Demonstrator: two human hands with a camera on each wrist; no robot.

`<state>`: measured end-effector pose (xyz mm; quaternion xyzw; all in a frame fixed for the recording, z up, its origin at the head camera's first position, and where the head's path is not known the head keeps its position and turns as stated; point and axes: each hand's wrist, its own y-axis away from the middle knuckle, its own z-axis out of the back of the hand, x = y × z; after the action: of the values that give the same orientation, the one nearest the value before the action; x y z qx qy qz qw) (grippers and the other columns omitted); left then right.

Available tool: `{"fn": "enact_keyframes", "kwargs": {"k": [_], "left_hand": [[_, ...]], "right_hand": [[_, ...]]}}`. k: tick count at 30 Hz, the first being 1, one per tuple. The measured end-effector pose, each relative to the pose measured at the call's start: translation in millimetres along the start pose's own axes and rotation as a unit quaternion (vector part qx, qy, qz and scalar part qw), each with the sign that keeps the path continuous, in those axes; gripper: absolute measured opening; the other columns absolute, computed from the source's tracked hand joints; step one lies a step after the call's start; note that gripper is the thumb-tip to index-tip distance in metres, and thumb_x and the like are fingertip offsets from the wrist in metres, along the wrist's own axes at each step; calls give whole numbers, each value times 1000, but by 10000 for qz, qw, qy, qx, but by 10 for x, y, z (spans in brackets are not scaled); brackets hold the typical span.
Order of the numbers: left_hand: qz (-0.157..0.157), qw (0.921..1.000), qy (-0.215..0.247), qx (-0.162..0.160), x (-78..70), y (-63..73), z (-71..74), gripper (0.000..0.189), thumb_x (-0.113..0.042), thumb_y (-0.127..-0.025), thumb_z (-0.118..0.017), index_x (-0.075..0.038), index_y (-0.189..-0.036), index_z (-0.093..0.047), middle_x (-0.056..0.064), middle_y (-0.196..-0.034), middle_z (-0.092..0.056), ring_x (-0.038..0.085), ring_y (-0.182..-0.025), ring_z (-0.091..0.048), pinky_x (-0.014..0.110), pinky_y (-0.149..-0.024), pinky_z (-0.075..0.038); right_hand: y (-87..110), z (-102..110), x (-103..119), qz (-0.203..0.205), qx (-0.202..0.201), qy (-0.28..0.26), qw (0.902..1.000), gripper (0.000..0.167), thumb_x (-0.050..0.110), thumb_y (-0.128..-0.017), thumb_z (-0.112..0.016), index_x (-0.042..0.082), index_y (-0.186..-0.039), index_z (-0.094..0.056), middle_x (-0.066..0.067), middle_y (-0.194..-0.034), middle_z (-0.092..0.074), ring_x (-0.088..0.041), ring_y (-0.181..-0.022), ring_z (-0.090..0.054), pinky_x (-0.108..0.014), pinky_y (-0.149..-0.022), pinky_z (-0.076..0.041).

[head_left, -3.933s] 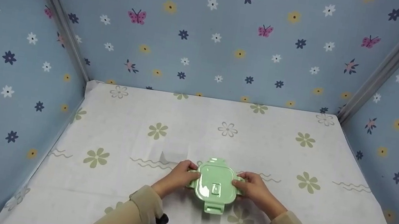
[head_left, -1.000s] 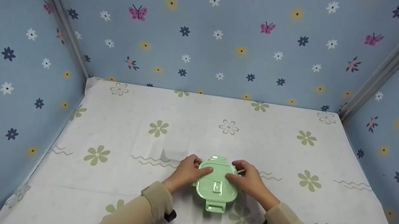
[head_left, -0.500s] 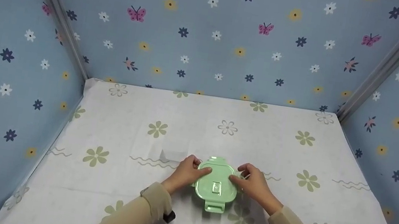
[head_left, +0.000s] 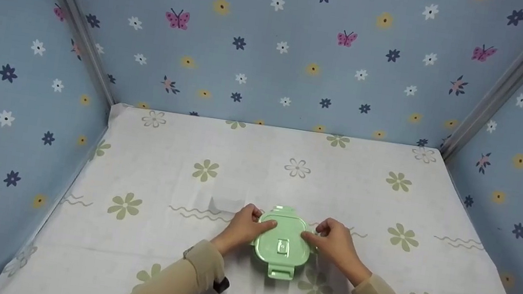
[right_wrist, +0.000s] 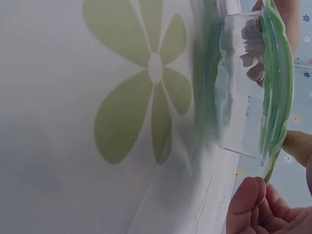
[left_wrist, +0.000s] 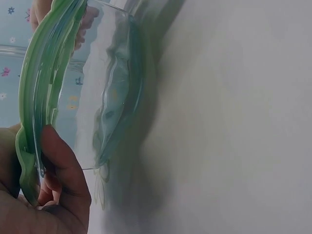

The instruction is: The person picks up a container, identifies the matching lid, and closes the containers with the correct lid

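A clear glass food container [left_wrist: 105, 97] with a light green snap-on lid [head_left: 282, 243] stands on the cloth in front of the person. The lid's front and back flaps stick out from its sides. My left hand [head_left: 243, 227] grips the lid's left edge. Its thumb lies on top of the lid, and its fingers curl beneath the left flap [left_wrist: 29, 180]. On the opposite side my right hand [head_left: 336, 244] pinches the right flap [right_wrist: 271, 168], with the thumb on the lid's edge and the fingertips below. The fingers hide most of both side flaps in the head view.
A white cloth [head_left: 177, 155] with green flowers covers the table. Blue patterned walls [head_left: 276, 45] enclose the back and both sides. A small translucent patch [head_left: 227, 205] lies on the cloth behind the left hand.
Both hands have shifted toward the back of the lid, and the left thumb now reaches further over its top. Over the last second, the right hand has drawn slightly outward. The container stays in place.
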<state>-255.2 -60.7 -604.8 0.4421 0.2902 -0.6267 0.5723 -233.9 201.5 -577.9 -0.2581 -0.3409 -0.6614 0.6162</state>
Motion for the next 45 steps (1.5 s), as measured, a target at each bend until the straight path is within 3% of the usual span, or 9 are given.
{"fn": "enact_keyframes", "kwargs": {"k": [13,20,22,29,31,35,38,42,45], "left_hand": [[67,10000,-11,-7,-1,-6,16,39,-39,-96,-80,-8,-104,-57,1,-92,-53,16,-86,-51,29,-75,-43],[-54,10000,63,-9,83,-68,6,47,-44,-94,-82,-6,-104,-56,3,-93,-53,19,-86,-50,32,-75,-43],[-155,9999,4,-48,182,-130,-28,49,-48,-94,-82,-7,-103,-55,3,-91,-53,18,-83,-50,32,-72,-43],[-129,9998,158,-16,155,-120,-33,49,-48,-95,-82,-6,-105,-57,4,-94,-54,18,-86,-51,33,-75,-44],[-43,9998,168,7,206,-153,-61,49,-48,-95,-81,-7,-106,-57,4,-96,-56,19,-88,-52,33,-77,-45],[-51,9999,105,-42,451,-303,-156,55,-56,-91,-83,-11,-106,-57,3,-100,-58,17,-90,-54,31,-75,-46],[-155,9998,76,-84,418,-264,-138,54,-56,-91,-83,-11,-106,-57,3,-100,-60,16,-90,-55,31,-76,-48],[-180,9997,187,-24,174,-91,-43,48,-46,-94,-82,-7,-106,-57,6,-100,-59,18,-90,-55,32,-77,-48],[-116,9998,183,47,107,-43,-25,46,-42,-96,-81,-5,-107,-56,6,-99,-56,19,-90,-52,31,-77,-45]], "right_hand": [[15,-6,12,137,227,65,9996,37,26,-87,-91,2,-101,-67,-7,-86,-61,-19,-79,-56,-31,-66,-47],[28,-27,-12,365,257,-1,9990,36,23,-90,-89,-2,-104,-67,-8,-86,-62,-19,-78,-56,-28,-65,-47],[30,-37,-18,330,315,-35,9990,37,24,-90,-89,-2,-105,-67,-7,-87,-62,-19,-79,-56,-27,-65,-47],[49,-65,-23,164,543,-295,9980,38,22,-91,-89,-3,-109,-67,-11,-95,-68,-19,-85,-62,-28,-69,-53],[59,-77,-33,119,547,-419,9976,37,20,-92,-88,-4,-110,-66,-12,-97,-69,-20,-87,-64,-29,-71,-55],[76,-91,-46,109,547,-568,9968,35,19,-94,-86,-5,-112,-67,-13,-98,-69,-20,-88,-65,-29,-71,-55],[85,-78,-35,181,520,-453,9975,36,21,-93,-87,-4,-111,-68,-12,-98,-70,-19,-87,-64,-28,-69,-54],[94,-45,-20,188,445,-176,9987,39,26,-91,-89,-2,-109,-69,-9,-92,-68,-18,-79,-61,-28,-63,-50],[100,-30,-22,142,378,19,9992,42,31,-89,-91,0,-107,-68,-7,-88,-65,-17,-75,-58,-27,-61,-47]]}}
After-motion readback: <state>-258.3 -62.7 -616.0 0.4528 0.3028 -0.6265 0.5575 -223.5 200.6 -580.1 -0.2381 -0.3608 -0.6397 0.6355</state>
